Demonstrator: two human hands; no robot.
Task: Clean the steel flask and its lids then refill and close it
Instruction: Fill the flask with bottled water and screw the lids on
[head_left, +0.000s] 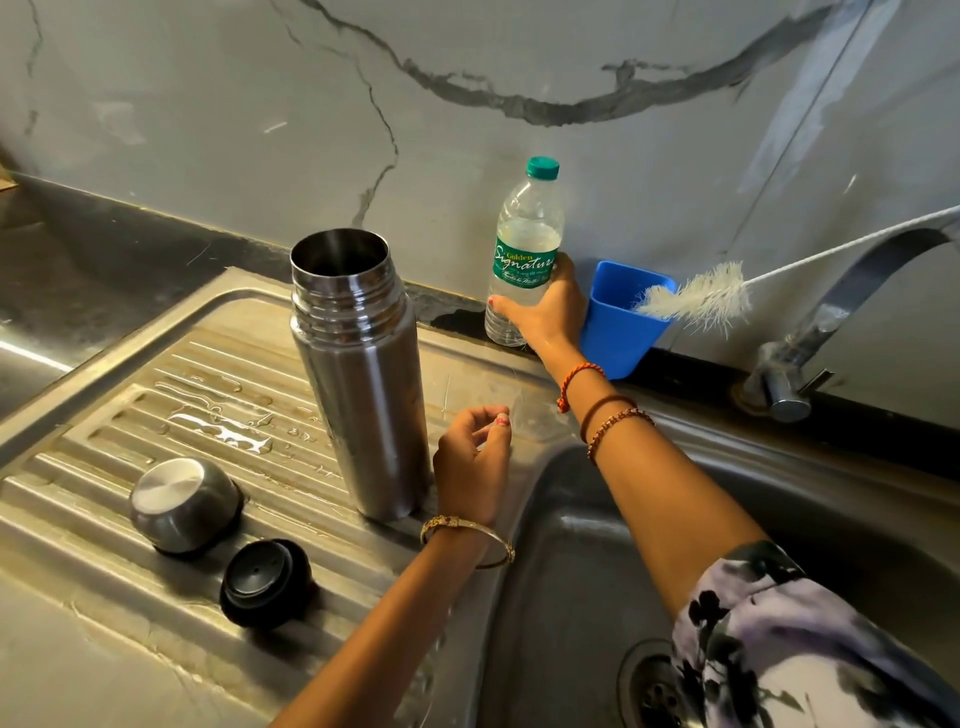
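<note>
We see the open cylindrical steel flask (363, 374) upright just beside our loosely curled, empty left hand (472, 465); our right hand (550, 312) grips a clear plastic water bottle (522, 260) behind it.

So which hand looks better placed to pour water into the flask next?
The right hand: it already grips the water bottle at the wall. The left hand hangs loosely curled, holding nothing, beside the open flask, handy for steadying it.

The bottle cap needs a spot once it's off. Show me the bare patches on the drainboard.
Free: the ribbed drainboard left of the flask, though puddled, and the flat strip in front of the two lids. Crowded: the back ledge with water bottle, right hand and blue cup.
</note>
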